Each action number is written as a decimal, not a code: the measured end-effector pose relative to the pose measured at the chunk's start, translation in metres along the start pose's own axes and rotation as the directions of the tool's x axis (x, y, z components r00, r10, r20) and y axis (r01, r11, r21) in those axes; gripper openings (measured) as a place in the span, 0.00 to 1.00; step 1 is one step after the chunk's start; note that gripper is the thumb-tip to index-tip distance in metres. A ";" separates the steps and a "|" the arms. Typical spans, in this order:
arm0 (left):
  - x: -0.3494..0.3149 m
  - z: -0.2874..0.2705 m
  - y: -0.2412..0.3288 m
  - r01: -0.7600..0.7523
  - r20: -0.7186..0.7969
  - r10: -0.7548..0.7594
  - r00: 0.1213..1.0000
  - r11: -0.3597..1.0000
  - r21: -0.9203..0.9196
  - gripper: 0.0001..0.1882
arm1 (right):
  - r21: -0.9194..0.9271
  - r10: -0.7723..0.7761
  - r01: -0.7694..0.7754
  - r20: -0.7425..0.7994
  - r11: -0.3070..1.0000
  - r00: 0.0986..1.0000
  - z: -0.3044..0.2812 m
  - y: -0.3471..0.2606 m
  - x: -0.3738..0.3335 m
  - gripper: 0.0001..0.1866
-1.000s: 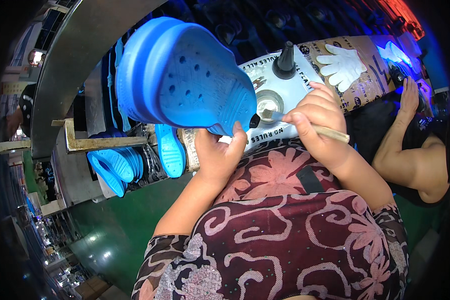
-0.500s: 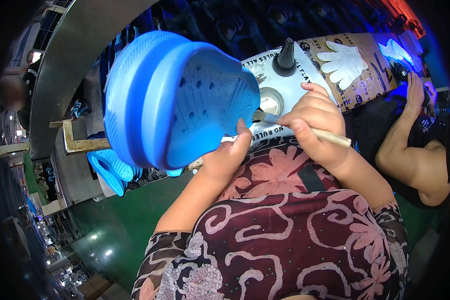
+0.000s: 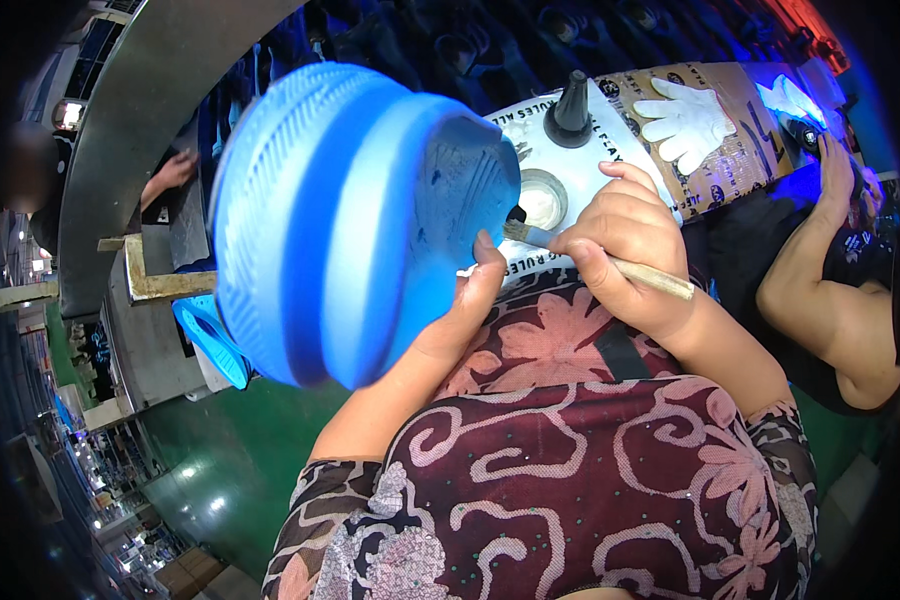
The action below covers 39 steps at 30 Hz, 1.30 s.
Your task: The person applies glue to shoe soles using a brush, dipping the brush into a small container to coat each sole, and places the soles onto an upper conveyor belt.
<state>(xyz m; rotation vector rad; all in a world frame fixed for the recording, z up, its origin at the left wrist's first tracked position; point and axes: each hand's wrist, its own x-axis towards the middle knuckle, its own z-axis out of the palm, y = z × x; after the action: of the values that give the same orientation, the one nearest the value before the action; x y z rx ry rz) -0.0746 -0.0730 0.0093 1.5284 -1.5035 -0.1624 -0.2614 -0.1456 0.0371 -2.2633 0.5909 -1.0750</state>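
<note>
My left hand (image 3: pixel 467 305) holds a blue foam clog (image 3: pixel 350 215) up close to the camera, sole turned toward me, thumb pressed on its heel end. My right hand (image 3: pixel 625 240) grips a thin brush (image 3: pixel 610 262) with a wooden handle; its bristle tip touches the edge of the clog's heel. Just behind the brush tip a small round dish (image 3: pixel 542 198) of pale liquid sits on a white board (image 3: pixel 610 140).
A black cone-shaped object (image 3: pixel 570 105) stands on the board. A white glove (image 3: pixel 685 120) lies on brown cardboard to the right. Another person's arm (image 3: pixel 820 290) rests at the right. More blue clogs (image 3: pixel 210 340) sit at a grey metal conveyor (image 3: pixel 120 150) on the left.
My left hand has turned the clog over from its perforated top to its sole and raised it nearer the camera. The brush tip has come against the heel edge.
</note>
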 end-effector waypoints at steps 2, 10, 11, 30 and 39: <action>-0.012 0.002 -0.014 -0.003 -0.011 0.001 1.000 0.991 -0.134 0.17 | -0.033 -0.017 0.017 -0.021 0.999 1.000 0.000 0.000 -0.004 0.07; -0.013 0.011 -0.015 0.070 -0.144 -0.141 0.979 0.907 -0.416 0.15 | -0.043 0.014 -0.017 -0.057 0.999 0.998 0.006 0.001 0.000 0.09; -0.013 0.010 -0.019 0.070 -0.109 -0.119 0.987 0.926 -0.372 0.16 | -0.057 0.024 -0.027 -0.054 0.998 0.998 0.006 0.001 0.000 0.08; 0.103 -0.047 0.111 0.807 0.912 0.068 0.405 0.442 -0.391 0.43 | -0.005 0.108 -0.114 -0.292 0.993 0.950 -0.050 0.041 -0.058 0.11; 0.289 0.127 0.246 0.722 0.701 0.180 0.690 -0.113 -0.682 0.33 | 0.177 0.318 -0.270 -0.379 0.947 0.869 -0.070 0.052 -0.078 0.12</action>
<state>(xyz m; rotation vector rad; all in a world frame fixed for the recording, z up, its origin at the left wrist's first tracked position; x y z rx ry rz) -0.2658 -0.3273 0.2524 0.3605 -0.7685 -1.8876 -0.3707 -0.1590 -0.0030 -1.7777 0.9781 -1.3851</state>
